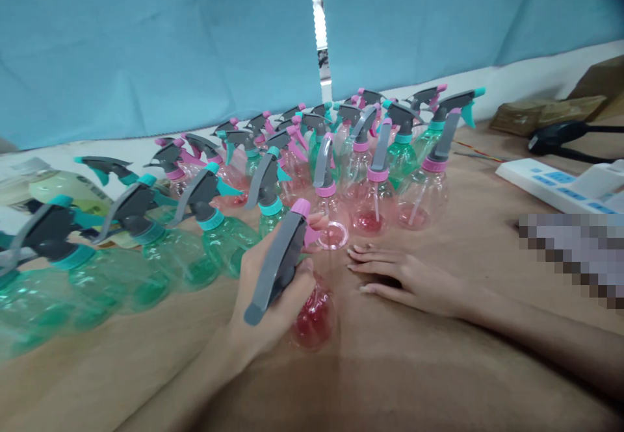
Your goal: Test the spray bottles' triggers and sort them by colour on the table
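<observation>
My left hand (287,305) is wrapped round the neck of a clear pink spray bottle (314,321) in the middle foreground. The bottle's grey trigger head with its pink nozzle slants up and away from me. My right hand (412,276) lies palm down on the brown tabletop, fingers stretched out and holding nothing. Just beyond its fingertips stands another pink spray bottle (325,190), partly hidden behind my left hand. Two more pink bottles, a middle one (369,214) and a right one (419,198), stand beside it.
Green spray bottles (185,256) line the left side, with several more pink and green ones crowded behind. To the right are a white power strip (550,182), a black object (560,136) and brown packages (546,114). A blue sheet (195,42) covers the back.
</observation>
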Demonstrator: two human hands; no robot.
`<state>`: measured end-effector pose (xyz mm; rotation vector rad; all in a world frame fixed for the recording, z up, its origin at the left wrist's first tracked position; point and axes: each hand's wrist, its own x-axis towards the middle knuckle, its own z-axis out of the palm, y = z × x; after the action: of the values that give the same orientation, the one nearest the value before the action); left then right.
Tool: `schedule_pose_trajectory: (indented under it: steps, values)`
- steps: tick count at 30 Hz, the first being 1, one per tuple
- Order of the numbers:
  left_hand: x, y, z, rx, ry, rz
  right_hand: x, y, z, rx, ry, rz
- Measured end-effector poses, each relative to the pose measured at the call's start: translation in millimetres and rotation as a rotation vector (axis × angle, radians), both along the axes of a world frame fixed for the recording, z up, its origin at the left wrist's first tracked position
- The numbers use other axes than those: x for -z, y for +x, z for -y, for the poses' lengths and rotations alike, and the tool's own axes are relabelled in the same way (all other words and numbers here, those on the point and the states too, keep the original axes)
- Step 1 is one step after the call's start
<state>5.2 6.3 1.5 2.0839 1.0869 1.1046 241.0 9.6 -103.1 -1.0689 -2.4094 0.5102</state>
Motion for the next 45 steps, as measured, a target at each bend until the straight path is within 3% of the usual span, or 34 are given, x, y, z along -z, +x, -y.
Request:
schedule_pose_trajectory:
  steps: [8, 18, 25, 31, 39, 45]
  values:
    - [1.4, 0, 3, -0.090, 0.016, -0.027, 1, 1, 0, -0.005, 0.016, 0.012]
    - [6.1, -5, 0, -0.066, 0.104, -0.014, 3, 0, -1, -0.007, 0.035, -0.004]
    - [-0.8, -3, 4, -0.026, 0.080, -0.065, -1, -3, 1, 0.008, 0.050, 0.000]
    - [3.9, -2, 6, -0.019, 0.091, -0.083, -5, -8, 4, 0.027, 0.047, 0.016]
    - [10.4, 0, 8, -0.005, 0.090, 0.000, -32, -18, 31, 0.023, -0.048, -0.013]
    - [14.1, 26, 11, -0.031, 0.086, 0.083, -64, -35, 57, 0.010, -0.117, -0.227]
